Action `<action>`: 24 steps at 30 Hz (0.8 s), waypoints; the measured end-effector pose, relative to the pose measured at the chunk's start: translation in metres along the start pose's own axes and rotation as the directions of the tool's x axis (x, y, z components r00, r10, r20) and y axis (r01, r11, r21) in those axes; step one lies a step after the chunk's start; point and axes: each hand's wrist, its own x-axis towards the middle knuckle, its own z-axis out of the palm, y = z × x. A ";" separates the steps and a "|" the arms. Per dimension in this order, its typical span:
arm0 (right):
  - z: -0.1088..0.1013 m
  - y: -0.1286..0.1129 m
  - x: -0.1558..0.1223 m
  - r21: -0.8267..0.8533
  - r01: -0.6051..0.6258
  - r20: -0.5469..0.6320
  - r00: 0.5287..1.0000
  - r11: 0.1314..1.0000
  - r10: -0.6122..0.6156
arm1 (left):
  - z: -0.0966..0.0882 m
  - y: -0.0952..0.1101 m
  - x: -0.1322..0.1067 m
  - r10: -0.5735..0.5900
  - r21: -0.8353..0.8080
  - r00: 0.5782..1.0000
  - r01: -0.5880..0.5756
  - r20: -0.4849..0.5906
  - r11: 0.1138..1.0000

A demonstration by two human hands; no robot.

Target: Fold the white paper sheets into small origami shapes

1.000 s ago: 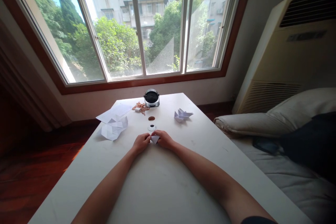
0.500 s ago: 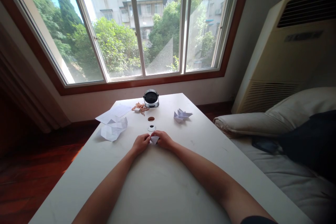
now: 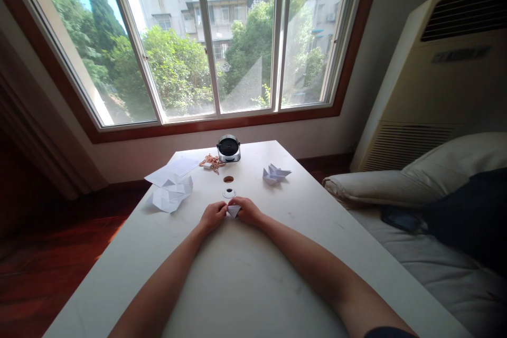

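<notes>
A small piece of folded white paper (image 3: 233,211), its visible face a triangle pointing toward me, is held between my two hands over the middle of the table. My left hand (image 3: 214,215) pinches its left corner with the fingers closed. From the other side my right hand (image 3: 247,210) grips the paper, fingers curled over its top and right edges. Part of the paper is hidden behind the fingers. Just beyond the hands lies a white ring-shaped cover (image 3: 228,193), with a round hole (image 3: 228,179) in the tabletop behind it.
Creased paper (image 3: 171,194) and a flat sheet (image 3: 174,167) lie at the left on the white table (image 3: 245,285). Folded paper shapes (image 3: 275,174) sit to the right. A black and silver round device (image 3: 228,148) and a coiled orange cord (image 3: 212,163) are at the back.
</notes>
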 end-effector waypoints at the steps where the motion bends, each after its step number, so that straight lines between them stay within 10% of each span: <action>1: 0.000 0.000 0.000 -0.001 -0.002 0.002 1.000 1.000 0.002 | 0.000 0.000 0.000 0.002 -0.003 1.000 -0.002 0.000 1.000; 24: -0.001 -0.002 -0.001 -0.007 -0.002 -0.001 1.000 1.000 0.002 | 0.001 -0.002 0.000 0.031 -0.021 0.999 -0.031 -0.009 0.999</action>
